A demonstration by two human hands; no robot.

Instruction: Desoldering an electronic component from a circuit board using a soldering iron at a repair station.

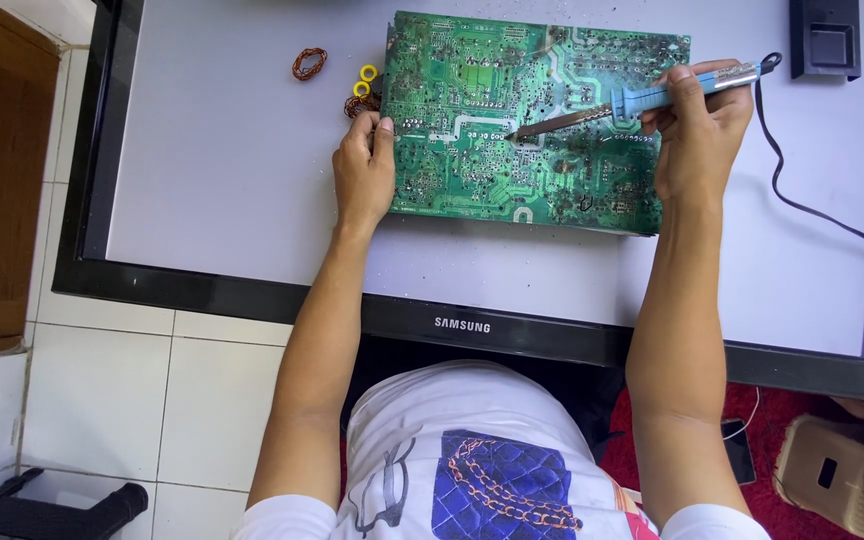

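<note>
Entries, left to right, as I logged them from my remote seat.

Copper wire coil point(309, 63): lay loose on the pale screen of a flat monitor point(212, 190) that served as the bench, well apart from the hands. I judged it harmless where it was.

Two yellow rings point(364, 80): sat just beside the board's left edge, above the left hand. A nudge of the board could have sent them rolling under it and tilted the work.

Left hand point(363, 170): its grip was closed over the left edge of the green circuit board point(512, 150), thumb on the solder side, pinning it flat. Had that pressure eased, I reckoned the board could skate on the smooth screen.

Green circuit board: lay solder side up on the upper middle of the monitor, its far corners darkened and speckled.

Soldering iron point(642, 100): blue handle, tip resting on a joint near the board's centre. Dwelling too long risked lifting a trace; a slip risked bridging neighbouring pads or scorching the screen beneath.

Right hand point(697, 130): its grip was clamped round the iron's handle, pen-fashion.

Black cord point(802, 205): trailed off the right edge. A snag there would have jerked the hot tip.
</note>
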